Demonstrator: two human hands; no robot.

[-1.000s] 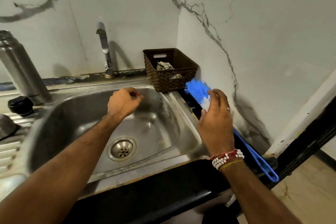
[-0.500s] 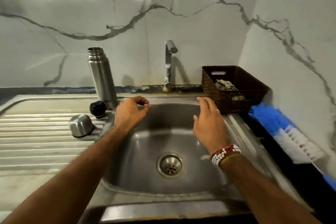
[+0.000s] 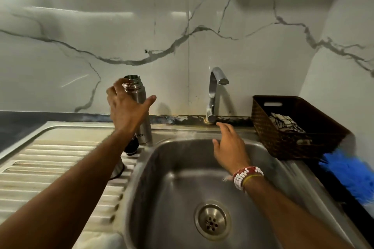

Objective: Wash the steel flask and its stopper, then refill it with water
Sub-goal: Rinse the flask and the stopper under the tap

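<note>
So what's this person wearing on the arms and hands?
No sleeves or gloves are in view on either arm. The right hand has at its wrist a bracelet of white and red beads and a thin yellow thread band beside it. Nothing shows on the left hand or its wrist.

Wears behind the right hand [image 3: 230,148] a bracelet [image 3: 245,176] of white beads in several rows, edged with red, plus a thin yellow thread [image 3: 253,178]; leaves both forearms [image 3: 70,188] bare.

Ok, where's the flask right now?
In the head view, the flask stands upright at the back left corner of the sink, left of the tap, behind the left hand.
</note>
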